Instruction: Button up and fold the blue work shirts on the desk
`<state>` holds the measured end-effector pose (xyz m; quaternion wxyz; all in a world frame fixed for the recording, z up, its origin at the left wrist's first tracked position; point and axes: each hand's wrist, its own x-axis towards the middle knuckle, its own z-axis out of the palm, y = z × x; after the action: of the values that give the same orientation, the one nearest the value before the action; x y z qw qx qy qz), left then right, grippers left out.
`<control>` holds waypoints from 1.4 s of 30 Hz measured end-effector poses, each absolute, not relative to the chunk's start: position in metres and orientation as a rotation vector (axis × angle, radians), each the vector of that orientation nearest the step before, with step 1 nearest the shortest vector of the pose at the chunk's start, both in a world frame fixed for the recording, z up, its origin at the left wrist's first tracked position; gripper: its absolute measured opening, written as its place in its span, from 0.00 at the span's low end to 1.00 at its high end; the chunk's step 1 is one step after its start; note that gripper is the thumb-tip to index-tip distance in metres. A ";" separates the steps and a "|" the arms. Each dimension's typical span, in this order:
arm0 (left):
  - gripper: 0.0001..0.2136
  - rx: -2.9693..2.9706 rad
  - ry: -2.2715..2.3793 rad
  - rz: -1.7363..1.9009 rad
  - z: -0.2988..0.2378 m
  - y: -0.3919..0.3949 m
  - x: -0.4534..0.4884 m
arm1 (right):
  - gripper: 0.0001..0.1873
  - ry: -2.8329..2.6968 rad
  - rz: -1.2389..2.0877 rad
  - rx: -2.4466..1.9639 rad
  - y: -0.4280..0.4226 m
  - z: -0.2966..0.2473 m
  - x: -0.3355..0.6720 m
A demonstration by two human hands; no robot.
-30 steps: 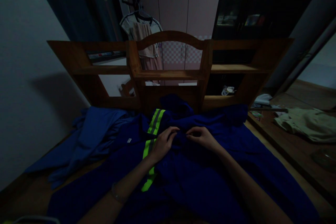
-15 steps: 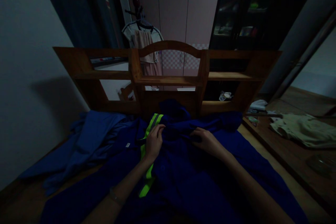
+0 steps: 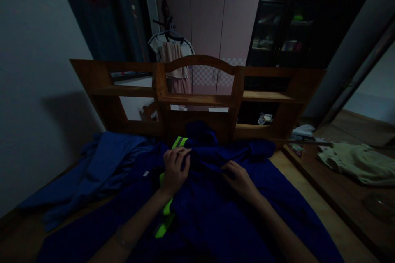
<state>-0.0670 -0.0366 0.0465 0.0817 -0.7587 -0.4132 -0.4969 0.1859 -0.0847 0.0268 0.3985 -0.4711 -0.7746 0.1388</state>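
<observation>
A dark blue work jacket [image 3: 210, 201] lies spread over the bed, with a bright yellow-green and grey reflective strip [image 3: 165, 226] running down its left part. My left hand [image 3: 175, 168] rests over the strip near the jacket's upper edge, thumb apart from the bent fingers. To its right, my right hand [image 3: 239, 176] has its fingertips drawn together on a fold of the jacket. Dim light hides the exact contact of the fingertips. A small white tag [image 3: 146, 174] shows on the cloth left of my left hand.
Beyond the jacket stands a wooden headboard [image 3: 197, 99] with open shelves. A lighter blue cloth [image 3: 101, 168] lies crumpled at the left by the wall. On the right, a pale green cloth [image 3: 354, 162] lies on a wooden surface [image 3: 336, 193]. Clothes [image 3: 173, 55] hang on a stand behind.
My left hand has shifted slightly left and its thumb has come away from its fingers. My right hand has moved a little lower on the jacket. The view has tilted up slightly.
</observation>
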 end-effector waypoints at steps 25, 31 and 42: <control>0.10 -2.845 -0.813 -1.141 0.024 -0.041 -0.009 | 0.11 -1.822 0.454 -1.159 -0.090 0.032 0.192; 0.07 -2.712 -0.854 -1.111 0.024 -0.045 -0.008 | 0.12 -1.777 0.524 -1.130 -0.089 0.032 0.189; 0.12 -2.541 -0.730 -0.969 0.022 -0.052 -0.013 | 0.16 -1.768 0.727 -1.137 -0.090 0.036 0.189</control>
<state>-0.0127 -0.0525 0.0220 0.1622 -0.8905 -0.2557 -0.3395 0.1887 -0.0895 0.0363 0.4428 -0.4583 -0.7127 0.2932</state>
